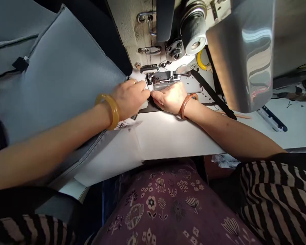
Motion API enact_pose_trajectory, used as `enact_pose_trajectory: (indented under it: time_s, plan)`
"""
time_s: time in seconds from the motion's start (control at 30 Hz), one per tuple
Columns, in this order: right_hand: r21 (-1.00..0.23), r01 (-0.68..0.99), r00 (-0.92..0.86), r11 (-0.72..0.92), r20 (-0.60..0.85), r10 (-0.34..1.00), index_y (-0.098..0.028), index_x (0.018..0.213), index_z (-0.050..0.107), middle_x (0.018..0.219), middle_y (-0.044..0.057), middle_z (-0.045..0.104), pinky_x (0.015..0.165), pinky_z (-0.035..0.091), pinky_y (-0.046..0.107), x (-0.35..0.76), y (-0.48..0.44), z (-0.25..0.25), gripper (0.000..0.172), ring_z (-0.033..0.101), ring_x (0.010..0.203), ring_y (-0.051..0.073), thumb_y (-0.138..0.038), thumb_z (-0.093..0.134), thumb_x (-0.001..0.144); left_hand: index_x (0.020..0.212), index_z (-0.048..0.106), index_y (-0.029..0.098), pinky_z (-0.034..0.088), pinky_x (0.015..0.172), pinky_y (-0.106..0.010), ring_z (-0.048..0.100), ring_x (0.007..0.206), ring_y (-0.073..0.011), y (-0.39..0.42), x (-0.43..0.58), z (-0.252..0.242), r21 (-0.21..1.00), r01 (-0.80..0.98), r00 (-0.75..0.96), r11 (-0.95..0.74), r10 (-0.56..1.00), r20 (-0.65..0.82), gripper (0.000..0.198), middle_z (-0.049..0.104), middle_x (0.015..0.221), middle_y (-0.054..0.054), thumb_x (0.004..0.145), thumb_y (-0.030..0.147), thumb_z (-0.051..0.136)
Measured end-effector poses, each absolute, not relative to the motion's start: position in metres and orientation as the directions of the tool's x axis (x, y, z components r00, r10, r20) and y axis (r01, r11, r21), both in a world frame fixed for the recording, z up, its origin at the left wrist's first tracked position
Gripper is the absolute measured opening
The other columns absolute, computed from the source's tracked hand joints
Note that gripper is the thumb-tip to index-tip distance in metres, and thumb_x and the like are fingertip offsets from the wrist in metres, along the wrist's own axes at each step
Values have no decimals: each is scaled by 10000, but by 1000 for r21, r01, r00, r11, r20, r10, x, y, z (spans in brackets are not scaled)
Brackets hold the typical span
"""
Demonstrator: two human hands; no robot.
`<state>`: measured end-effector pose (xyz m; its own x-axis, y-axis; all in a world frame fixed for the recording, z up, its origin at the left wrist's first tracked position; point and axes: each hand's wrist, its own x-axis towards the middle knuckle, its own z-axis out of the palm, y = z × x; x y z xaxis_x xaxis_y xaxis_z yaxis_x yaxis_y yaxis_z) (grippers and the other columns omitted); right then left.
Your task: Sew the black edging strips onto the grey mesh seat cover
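Grey mesh fabric [66, 75] is laid across the white table [153, 136] at left. Its edge is pressed down by the left hand [129, 98] and the right hand [169, 98], fingers held together without pinching, just near the sewing machine's presser foot [149, 73].

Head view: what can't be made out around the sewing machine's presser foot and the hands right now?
All in the head view:
- Needle tip: hidden by the presser foot.
- Edge of the grey fabric at the foot: covered by the left hand and right hand.
- Barcode label: print too small and blurred to read.
- Dark items on the far right of the table: too small to identify, cut off by the edge.
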<state>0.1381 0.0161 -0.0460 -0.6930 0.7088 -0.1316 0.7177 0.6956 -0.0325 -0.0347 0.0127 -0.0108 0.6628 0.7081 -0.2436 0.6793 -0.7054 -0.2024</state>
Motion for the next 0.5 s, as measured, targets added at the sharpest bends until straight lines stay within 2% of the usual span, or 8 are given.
enact_pose_trajectory:
  time_s: [0.1,0.2,0.4,0.5]
  plan:
    - [24,708,-686,706,-213,695,-129,1120,658,811,113,703,667,380,323,141,15,-45,473,602,743,210,-255,226,972,1147,658,138,482,750,-342,593,873,-239,10,-37,-16,-114,737,639,-666,742,-205,380,602,919,-97,871,114,398]
    - [16,699,-697,715,-212,685,-86,1191,620,802,124,695,664,375,323,143,12,-46,520,616,764,218,-279,184,984,1249,619,173,469,710,-332,595,861,-232,14,-38,-18,-72,757,619,-649,749,-237,448,589,995,-102,866,108,397]
    - [-25,729,-664,684,-265,699,-87,1281,562,797,106,694,665,370,305,140,3,-42,530,614,760,207,-208,155,964,1099,668,123,488,745,-363,600,927,-271,17,-33,-15,-135,699,646,-702,701,-303,385,586,967,-122,853,67,376]
    - [-73,757,-643,649,-259,721,-105,1309,541,835,105,697,676,380,303,139,2,-44,530,611,769,205,-208,160,955,1041,673,117,495,723,-356,610,891,-257,16,-31,-10,-145,709,629,-691,711,-313,359,588,964,-124,851,70,371]
